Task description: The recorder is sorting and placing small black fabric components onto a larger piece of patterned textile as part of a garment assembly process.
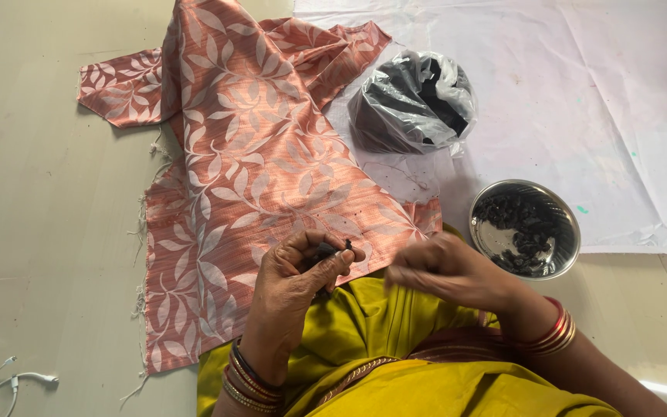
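Observation:
A pink cloth with a pale leaf pattern (pixel 233 170) lies spread on the floor in front of me, its near edge reaching my lap. My left hand (pixel 299 282) is curled over that near edge, pinching a small black piece between thumb and fingers. My right hand (pixel 445 270) hovers just to the right of it, blurred, fingers loosely bent; whether it holds anything I cannot tell. Bangles circle both wrists. Yellow-green fabric (pixel 380 340) covers my lap below the hands.
A steel bowl (pixel 484 232) with small black pieces sits to the right. Behind it stands a clear plastic bag of black material (pixel 414 100) on a white sheet (pixel 604 116). A white cable (pixel 9 382) lies at the lower left on the pale floor.

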